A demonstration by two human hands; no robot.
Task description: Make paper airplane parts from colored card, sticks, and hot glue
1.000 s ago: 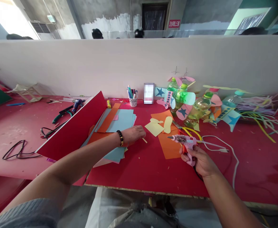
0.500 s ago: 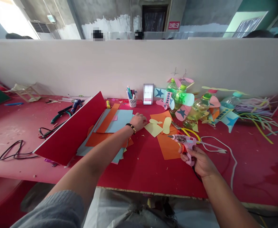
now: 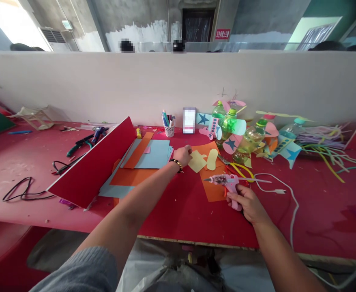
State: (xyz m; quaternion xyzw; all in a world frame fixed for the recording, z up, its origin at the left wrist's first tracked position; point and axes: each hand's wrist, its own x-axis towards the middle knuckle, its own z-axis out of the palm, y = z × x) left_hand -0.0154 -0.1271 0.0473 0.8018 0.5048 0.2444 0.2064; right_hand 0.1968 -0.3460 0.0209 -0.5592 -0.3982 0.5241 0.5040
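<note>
My left hand (image 3: 183,155), with a beaded bracelet on its wrist, reaches across the table. Its fingers are closed at the left edge of a pale yellow paper piece (image 3: 197,163); the fingertips are partly hidden. Right beside that piece lies a rounded yellow paper cutout (image 3: 212,159), over orange paper (image 3: 211,187). My right hand (image 3: 247,202) grips a pink hot glue gun (image 3: 232,187) by its handle, nozzle pointing left and a clear glue stick out of its back. Yellow-handled scissors (image 3: 241,172) lie behind the gun.
Blue sheets (image 3: 156,152) and an orange strip (image 3: 140,150) lie beside a red board (image 3: 93,166). A pen cup (image 3: 169,129) and phone (image 3: 189,121) stand at the white partition (image 3: 153,85). Decorated plastic bottles (image 3: 251,140) stand right; a white cable (image 3: 293,202) curves nearby.
My left hand has moved right onto the yellow paper, which now covers part of a yellow cutout. The glue gun in my right hand has shifted left and turned more level.
</note>
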